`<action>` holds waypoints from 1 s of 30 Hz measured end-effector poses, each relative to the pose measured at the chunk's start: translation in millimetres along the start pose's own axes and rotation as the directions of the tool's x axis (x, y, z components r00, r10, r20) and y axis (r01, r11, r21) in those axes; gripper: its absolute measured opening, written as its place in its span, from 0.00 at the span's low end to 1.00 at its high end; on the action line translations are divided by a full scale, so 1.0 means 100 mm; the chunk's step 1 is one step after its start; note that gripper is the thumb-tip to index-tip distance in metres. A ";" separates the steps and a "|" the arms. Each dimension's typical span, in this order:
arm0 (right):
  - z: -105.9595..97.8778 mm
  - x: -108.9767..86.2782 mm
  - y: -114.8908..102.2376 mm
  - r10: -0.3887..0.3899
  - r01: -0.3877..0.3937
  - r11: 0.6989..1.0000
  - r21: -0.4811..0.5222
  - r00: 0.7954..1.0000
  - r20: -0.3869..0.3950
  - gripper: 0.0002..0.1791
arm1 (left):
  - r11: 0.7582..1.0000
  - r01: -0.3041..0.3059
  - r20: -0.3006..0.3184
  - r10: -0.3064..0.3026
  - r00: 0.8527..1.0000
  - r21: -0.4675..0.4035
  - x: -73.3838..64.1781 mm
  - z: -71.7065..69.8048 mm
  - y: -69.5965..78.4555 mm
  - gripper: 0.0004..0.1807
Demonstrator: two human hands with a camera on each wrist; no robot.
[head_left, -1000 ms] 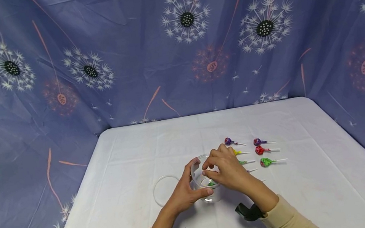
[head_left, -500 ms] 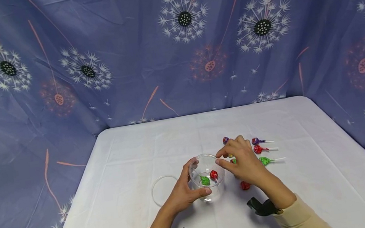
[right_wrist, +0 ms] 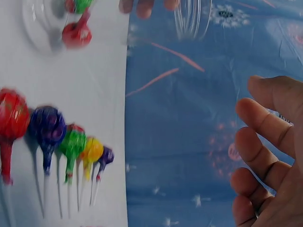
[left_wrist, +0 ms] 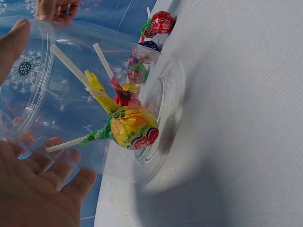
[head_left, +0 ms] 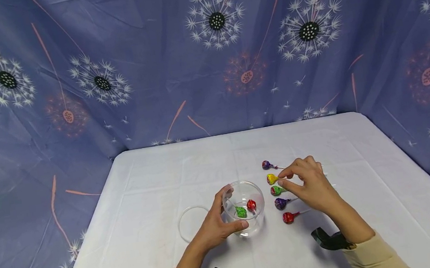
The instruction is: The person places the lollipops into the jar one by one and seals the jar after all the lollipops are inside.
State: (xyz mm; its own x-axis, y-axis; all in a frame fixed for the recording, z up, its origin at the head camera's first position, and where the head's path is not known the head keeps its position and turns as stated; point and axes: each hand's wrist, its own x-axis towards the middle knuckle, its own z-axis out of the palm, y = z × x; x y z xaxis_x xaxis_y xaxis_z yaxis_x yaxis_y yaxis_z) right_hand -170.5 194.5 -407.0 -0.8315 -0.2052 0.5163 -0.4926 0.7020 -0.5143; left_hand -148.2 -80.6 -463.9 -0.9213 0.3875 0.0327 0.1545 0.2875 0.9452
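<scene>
My left hand [head_left: 219, 228] holds a clear plastic jar [head_left: 259, 214], thumb in front and fingers round its side. Inside lie a green lollipop [head_left: 241, 212] and a red lollipop [head_left: 251, 205]. The left wrist view also shows a yellow lollipop [left_wrist: 135, 125] in it. My right hand [head_left: 311, 184] hovers over the table, thumb and forefinger apart beside the stick of another yellow lollipop [head_left: 272, 179]. In the right wrist view its fingers [right_wrist: 258, 146] are loosely bent with nothing between them.
Beside the yellow lollipop, a column holds purple [head_left: 266, 164], green [head_left: 276, 190], purple [head_left: 282, 203] and red [head_left: 290, 217] lollipops. My right hand hides others; only stick ends show. A clear round lid [head_left: 180, 229] lies left of the jar on the white-covered table [head_left: 155, 173].
My right hand has drawn back from over the jar and moved right to the lollipop column. The red lollipop now shows inside the jar. My left hand and the jar stay nearly still.
</scene>
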 end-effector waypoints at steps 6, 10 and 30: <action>-0.05 -0.05 0.15 0.022 -0.022 1.000 -0.012 1.000 -0.019 0.07 | 1.000 0.002 0.005 -0.002 1.000 0.001 0.01 0.00 0.01 0.54; -0.06 -0.09 0.23 0.055 -0.055 0.998 -0.026 0.998 -0.009 0.07 | 1.000 0.010 0.005 -0.010 1.000 0.006 0.01 0.00 0.00 0.54; -0.14 -0.32 0.77 0.267 -0.260 0.962 -0.088 0.961 0.073 0.09 | 1.000 0.019 0.004 -0.019 1.000 0.023 0.00 0.00 0.01 0.53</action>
State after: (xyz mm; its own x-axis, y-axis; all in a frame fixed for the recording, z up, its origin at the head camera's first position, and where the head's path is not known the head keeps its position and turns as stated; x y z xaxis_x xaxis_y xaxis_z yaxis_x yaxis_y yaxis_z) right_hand -177.9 264.6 -453.1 -0.9492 -0.0601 0.3088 -0.2349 0.7882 -0.5688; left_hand -147.6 -80.0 -462.7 -0.9227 0.3852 0.0135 0.1451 0.3147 0.9380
